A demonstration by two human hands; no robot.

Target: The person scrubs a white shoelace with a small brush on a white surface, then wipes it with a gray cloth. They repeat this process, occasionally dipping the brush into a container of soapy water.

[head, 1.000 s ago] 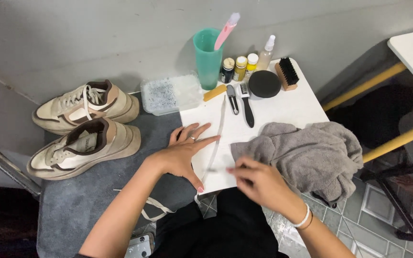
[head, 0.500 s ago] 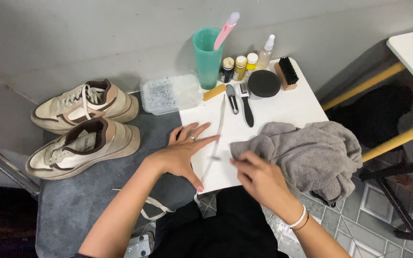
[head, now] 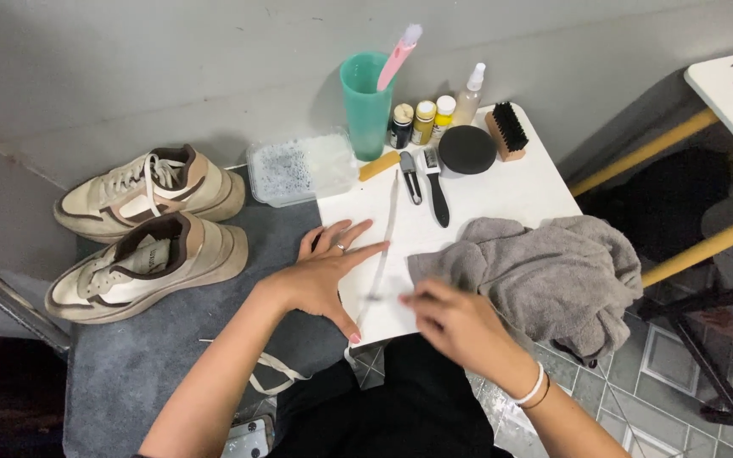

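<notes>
2 hands are at work on a white shoelace laid lengthwise on the white table.

Head view: compared with 1 second ago, the right hand has slid along the lace and now blurs at its near end, at 6 o'clock on the table; its fingers look narrowed on the lace, though the blur leaves the grip uncertain. The left hand has not shifted: fingers spread wide, flat, pinning the lace mid-length. The lace runs straight toward 12 o'clock, ending near the small black tools. A grey towel lies at 3 o'clock, touching the right hand. 2 beige sneakers stand off the table at 9 o'clock; the nearer one looks unlaced. Judgement: the lace is being stroked flat or wiped along its length.
</notes>
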